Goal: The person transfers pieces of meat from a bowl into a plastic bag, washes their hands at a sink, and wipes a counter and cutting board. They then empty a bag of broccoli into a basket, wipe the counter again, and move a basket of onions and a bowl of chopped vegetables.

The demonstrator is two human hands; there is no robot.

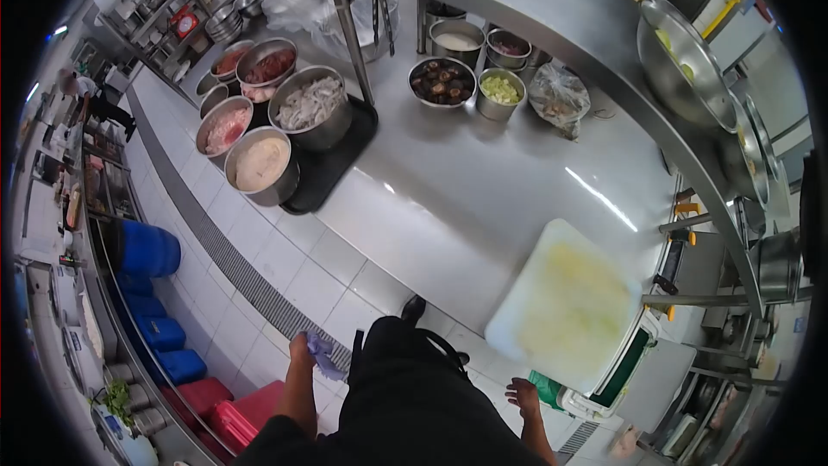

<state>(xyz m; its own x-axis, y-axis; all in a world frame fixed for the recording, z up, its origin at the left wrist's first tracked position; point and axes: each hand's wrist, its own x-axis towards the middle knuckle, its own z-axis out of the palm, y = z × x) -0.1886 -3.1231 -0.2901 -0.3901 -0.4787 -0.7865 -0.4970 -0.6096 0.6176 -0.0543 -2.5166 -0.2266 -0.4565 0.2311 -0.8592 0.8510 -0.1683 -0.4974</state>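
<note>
Left hand (299,345): down at the person's left side, fingers closed on a crumpled purple cloth (323,357) (may be a glove, can't tell); exact grip partly hidden. Cloth hangs above the tiled floor (323,289), just beside the black apron (423,397), well apart from the counter (466,224). Right hand (522,395): holding nothing, fingers loosely spread and a bit bent, low at the right side near a green bin (632,366) with white rim. Cutting board (565,302), white, yellow-green stains, lies at the near right end of the counter, right next to the bin. Far left of counter: black tray (321,188), metal pot of pale strips (310,105) on it, pot of pale paste (261,164) at its edge, more bowls of meat beside. Towards the back, under the overhead shelf (595,13): bowl of dark mushrooms (442,83), pot of chopped greens (500,93), knotted plastic bag (559,97). Blue tubs (148,248) off left, below the opposite worktop
</note>
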